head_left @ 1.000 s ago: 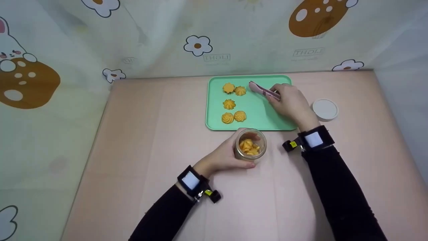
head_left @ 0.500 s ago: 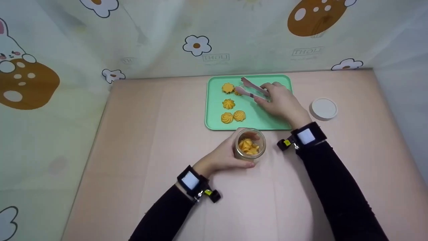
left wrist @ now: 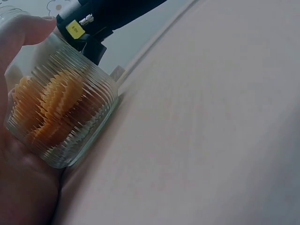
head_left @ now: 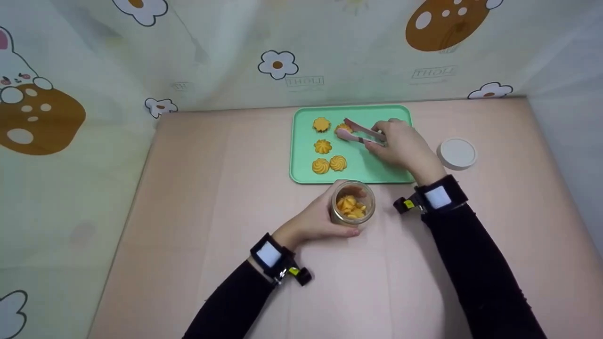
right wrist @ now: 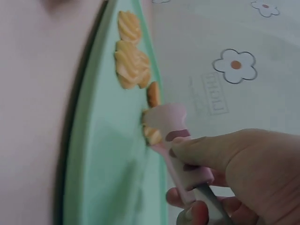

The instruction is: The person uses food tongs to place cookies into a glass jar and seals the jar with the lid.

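My left hand (head_left: 316,217) grips a ribbed glass jar (left wrist: 65,101), uncapped, with several piped cookies (head_left: 351,206) inside. In my right hand (head_left: 400,143) is a pair of pink tongs (right wrist: 173,140), held between thumb and fingers. The tongs' tips lie on either side of a golden cookie (right wrist: 153,135) at the back of the green tray (head_left: 372,174). Part of that cookie is hidden behind a tong tip. Other swirled cookies (head_left: 322,146) lie on the tray's left side.
A white round lid (head_left: 457,153) lies right of the tray, near my right wrist. Behind the pinkish table (head_left: 212,165) hangs a patterned curtain (head_left: 212,61), close to the tray's back edge. A pale wall of fabric (head_left: 565,117) borders the right side.
The tongs have spread apart and come down around the back right cookie, which has shifted slightly right, away from its neighbour. My left hand and the jar have stayed in place.
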A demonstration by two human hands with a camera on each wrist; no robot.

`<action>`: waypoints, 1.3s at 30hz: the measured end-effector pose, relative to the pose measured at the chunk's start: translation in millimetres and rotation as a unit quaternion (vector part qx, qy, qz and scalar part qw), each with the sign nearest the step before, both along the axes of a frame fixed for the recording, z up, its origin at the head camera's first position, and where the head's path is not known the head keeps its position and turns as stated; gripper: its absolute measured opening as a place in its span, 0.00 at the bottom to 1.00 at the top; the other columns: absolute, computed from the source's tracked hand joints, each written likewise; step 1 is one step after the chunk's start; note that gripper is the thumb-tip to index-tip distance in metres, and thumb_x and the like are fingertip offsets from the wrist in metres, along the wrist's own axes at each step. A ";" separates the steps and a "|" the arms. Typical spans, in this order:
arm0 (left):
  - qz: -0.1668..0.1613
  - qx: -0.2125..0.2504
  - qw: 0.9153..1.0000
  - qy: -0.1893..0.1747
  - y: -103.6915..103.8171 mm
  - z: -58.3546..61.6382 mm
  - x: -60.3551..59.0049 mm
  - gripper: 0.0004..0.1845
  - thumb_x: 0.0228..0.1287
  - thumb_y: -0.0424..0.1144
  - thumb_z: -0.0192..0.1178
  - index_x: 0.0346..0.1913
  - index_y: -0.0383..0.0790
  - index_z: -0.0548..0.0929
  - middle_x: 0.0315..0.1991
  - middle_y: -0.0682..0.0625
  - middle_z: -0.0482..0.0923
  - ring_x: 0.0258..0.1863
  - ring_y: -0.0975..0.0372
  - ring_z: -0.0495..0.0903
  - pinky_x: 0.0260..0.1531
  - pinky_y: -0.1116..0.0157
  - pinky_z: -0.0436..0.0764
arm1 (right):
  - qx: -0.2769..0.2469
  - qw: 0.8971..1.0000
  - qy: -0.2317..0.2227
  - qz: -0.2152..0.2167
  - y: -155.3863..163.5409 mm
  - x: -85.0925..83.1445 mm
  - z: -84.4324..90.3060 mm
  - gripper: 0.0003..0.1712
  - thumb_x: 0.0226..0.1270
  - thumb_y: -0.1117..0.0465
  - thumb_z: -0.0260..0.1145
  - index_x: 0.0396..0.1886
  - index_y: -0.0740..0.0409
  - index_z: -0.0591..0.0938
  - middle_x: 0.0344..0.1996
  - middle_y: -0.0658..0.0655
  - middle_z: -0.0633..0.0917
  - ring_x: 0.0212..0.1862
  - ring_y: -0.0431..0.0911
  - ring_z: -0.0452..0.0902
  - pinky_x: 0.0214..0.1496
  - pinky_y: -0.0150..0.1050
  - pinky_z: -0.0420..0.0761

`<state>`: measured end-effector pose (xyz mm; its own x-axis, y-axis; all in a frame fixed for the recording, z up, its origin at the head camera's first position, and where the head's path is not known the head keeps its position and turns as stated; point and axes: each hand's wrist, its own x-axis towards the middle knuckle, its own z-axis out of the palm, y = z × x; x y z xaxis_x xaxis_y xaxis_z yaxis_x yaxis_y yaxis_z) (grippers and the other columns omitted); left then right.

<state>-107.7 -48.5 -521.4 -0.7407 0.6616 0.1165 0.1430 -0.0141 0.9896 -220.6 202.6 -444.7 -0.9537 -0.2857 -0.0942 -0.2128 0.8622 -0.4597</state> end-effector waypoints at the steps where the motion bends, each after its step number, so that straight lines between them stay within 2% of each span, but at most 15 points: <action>1: 0.000 -0.002 1.000 0.002 -0.2 -0.1 0.2 0.50 0.53 0.35 0.86 0.77 0.48 0.69 0.70 0.53 0.76 0.73 0.60 0.73 0.80 0.57 0.67 | 0.004 1.000 -0.004 -0.004 2.9 2.4 2.1 0.26 0.80 0.49 0.70 0.61 0.66 0.85 0.44 0.65 0.83 0.43 0.57 0.77 0.41 0.54 0.78; 7: 0.001 -0.002 1.000 0.002 -0.1 1.2 0.5 0.51 0.53 0.35 0.86 0.78 0.49 0.69 0.71 0.53 0.76 0.74 0.60 0.73 0.80 0.57 0.67 | 0.009 1.000 -0.014 -0.012 22.6 17.0 8.4 0.26 0.79 0.49 0.71 0.61 0.66 0.85 0.44 0.65 0.85 0.44 0.58 0.78 0.44 0.56 0.79; 17: 0.003 0.006 1.000 -0.006 0.2 0.4 1.0 0.49 0.53 0.35 0.86 0.76 0.53 0.70 0.70 0.55 0.77 0.74 0.59 0.73 0.80 0.56 0.68 | -0.023 0.999 -0.019 0.017 46.9 31.0 16.5 0.23 0.78 0.52 0.72 0.57 0.69 0.88 0.45 0.67 0.88 0.47 0.60 0.82 0.51 0.60 0.81; 25: 0.001 0.010 1.000 -0.005 1.0 -0.3 0.7 0.48 0.53 0.34 0.86 0.75 0.48 0.71 0.70 0.53 0.78 0.73 0.59 0.73 0.80 0.57 0.67 | -0.029 0.999 -0.007 0.036 56.3 38.1 29.0 0.20 0.76 0.53 0.74 0.53 0.67 0.90 0.42 0.63 0.88 0.44 0.57 0.81 0.47 0.54 0.78; 29: 0.000 0.005 1.000 -0.001 0.8 -1.5 0.2 0.48 0.53 0.35 0.86 0.76 0.46 0.71 0.69 0.52 0.78 0.73 0.59 0.73 0.80 0.58 0.67 | -0.045 0.998 0.007 0.044 62.0 45.3 39.9 0.21 0.77 0.53 0.74 0.55 0.66 0.89 0.43 0.62 0.88 0.43 0.55 0.80 0.45 0.52 0.78; 34: 0.003 0.005 1.000 -0.003 1.1 -2.1 0.0 0.48 0.53 0.35 0.86 0.76 0.47 0.71 0.69 0.53 0.78 0.73 0.59 0.73 0.80 0.57 0.67 | -0.066 0.995 0.045 0.058 70.7 61.4 60.4 0.22 0.76 0.52 0.75 0.58 0.64 0.88 0.45 0.60 0.88 0.38 0.50 0.78 0.39 0.44 0.78; 39: 0.005 0.006 1.000 -0.002 0.8 -3.0 0.2 0.49 0.52 0.35 0.86 0.76 0.50 0.71 0.70 0.55 0.78 0.74 0.60 0.73 0.80 0.57 0.67 | -0.085 0.988 0.085 0.098 76.2 83.0 82.1 0.17 0.73 0.56 0.78 0.56 0.59 0.90 0.43 0.54 0.87 0.34 0.44 0.77 0.36 0.34 0.77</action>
<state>-107.5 -47.7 -524.4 -0.7472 0.6535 0.1209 0.1393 -0.0238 0.9900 -137.6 278.8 -362.6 -0.8762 -0.4650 0.1270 -0.4548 0.7101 -0.5375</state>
